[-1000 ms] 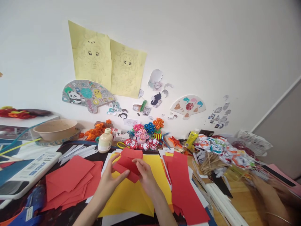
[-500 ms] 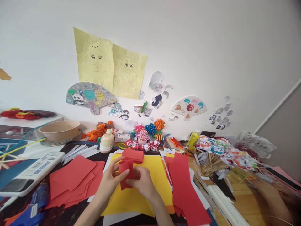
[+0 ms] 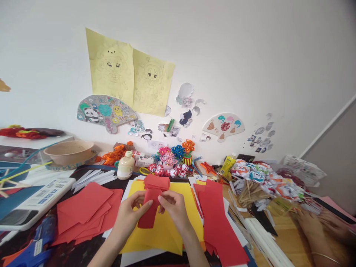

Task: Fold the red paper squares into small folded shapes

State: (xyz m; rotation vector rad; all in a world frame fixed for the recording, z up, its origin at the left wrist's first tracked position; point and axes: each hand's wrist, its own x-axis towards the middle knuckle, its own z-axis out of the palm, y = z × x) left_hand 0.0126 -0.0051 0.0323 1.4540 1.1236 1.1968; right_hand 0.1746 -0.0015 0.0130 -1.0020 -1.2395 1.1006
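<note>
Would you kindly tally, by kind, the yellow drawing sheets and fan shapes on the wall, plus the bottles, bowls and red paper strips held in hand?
Yellow drawing sheets: 2
Fan shapes: 2
Bottles: 2
Bowls: 1
Held red paper strips: 1
Total: 8

White wall (image 3: 250, 55), softly lit; wooden tabletop (image 3: 289, 233) at right.

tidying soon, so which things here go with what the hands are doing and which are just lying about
Likely in use:
red strip, held in the left hand, with the right hand at its edge
small red papers
yellow paper

Seemingly just lying about:
beige bowl
blue flowers
wooden sticks
</note>
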